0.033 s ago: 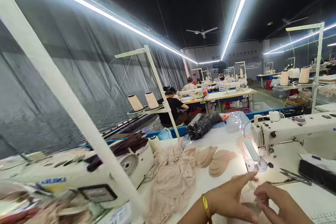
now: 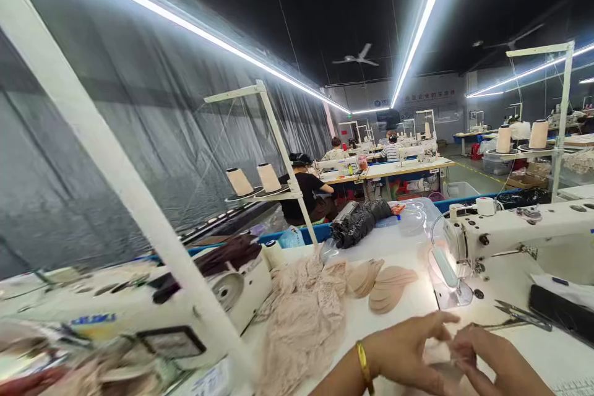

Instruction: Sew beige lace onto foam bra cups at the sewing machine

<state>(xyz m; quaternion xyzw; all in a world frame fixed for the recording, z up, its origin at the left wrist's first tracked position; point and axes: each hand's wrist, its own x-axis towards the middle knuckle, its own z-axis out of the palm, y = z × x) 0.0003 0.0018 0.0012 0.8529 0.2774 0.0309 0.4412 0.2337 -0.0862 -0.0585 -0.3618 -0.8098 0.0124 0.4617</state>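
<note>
My left hand (image 2: 408,349), with a gold bracelet at its wrist, reaches in from the bottom with fingers stretched out and thumb apart. It rests against a small beige fabric piece (image 2: 437,351), partly hidden between the hands. Beside it, my right hand (image 2: 499,359) has curled fingers pinched at the same fabric. Just beyond them is the lit needle area of a white sewing machine (image 2: 505,229). Left of my hands lie fanned beige cut pieces (image 2: 392,288) and a heap of beige lace fabric (image 2: 301,322). Thread snips (image 2: 524,314) lie to the right.
A slanting white post (image 2: 125,179) crosses the left, before another sewing machine (image 2: 116,309). A black plastic-wrapped bundle (image 2: 359,223) lies at the table's back. A thread stand with cones (image 2: 268,177) rises behind. A black box (image 2: 563,312) is at right. Co-workers sit farther off.
My left hand's fingertips have shifted slightly down and toward me, away from the needle area. The right hand has barely moved.
</note>
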